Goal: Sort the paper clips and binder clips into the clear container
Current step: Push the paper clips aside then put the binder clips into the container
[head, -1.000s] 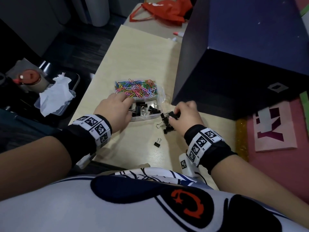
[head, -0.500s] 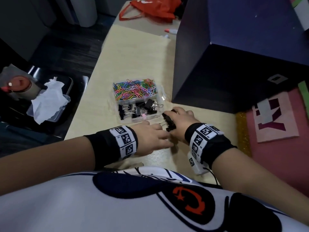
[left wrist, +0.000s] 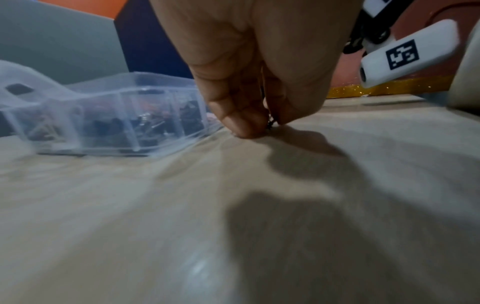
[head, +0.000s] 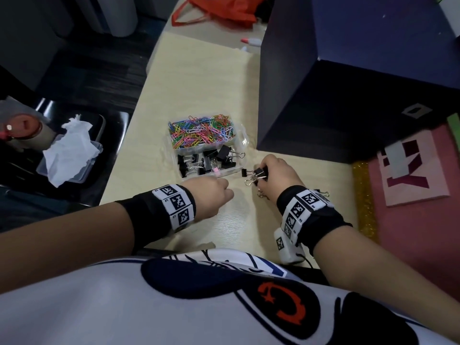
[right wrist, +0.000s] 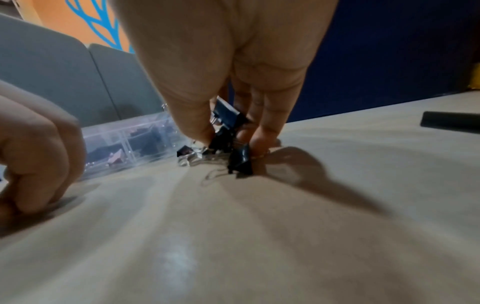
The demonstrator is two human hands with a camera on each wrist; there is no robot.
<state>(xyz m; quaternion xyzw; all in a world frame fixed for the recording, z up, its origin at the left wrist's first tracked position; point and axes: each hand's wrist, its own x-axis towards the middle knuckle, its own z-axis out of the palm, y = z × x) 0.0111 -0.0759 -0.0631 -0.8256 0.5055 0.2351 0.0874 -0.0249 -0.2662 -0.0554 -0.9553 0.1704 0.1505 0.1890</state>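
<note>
At the centre of the head view a clear container (head: pixel 240 140) sits on the pale wooden table (head: pixel 199 78). Its far compartment is heaped with coloured paper clips (head: pixel 202 130); the near compartments hold black binder clips (head: pixel 206 159), one with its wire handles poking over the right rim, and a small pink clip lies at the front wall.

Just right of the container, the right hand (head: pixel 276 174) has its fingers (right wrist: pixel 192 123) curled down around a bunch of loose binder clips (head: pixel 255 175), gripping several black ones between thumb and fingers while others lie touching the table beneath. A wire handle also shows beside the right wrist.

The left hand (head: pixel 211 195) rests on the table just in front of the container, fingertips (left wrist: pixel 241 121) pinched narrowly together at the surface on something small and dark; what it is cannot be told.

At the left edge of the frame, off the table, a second clear tub (head: pixel 95 148) holds crumpled white tissue (head: pixel 69 148). A dark blue box (head: pixel 348 83) fills the upper right.
</note>
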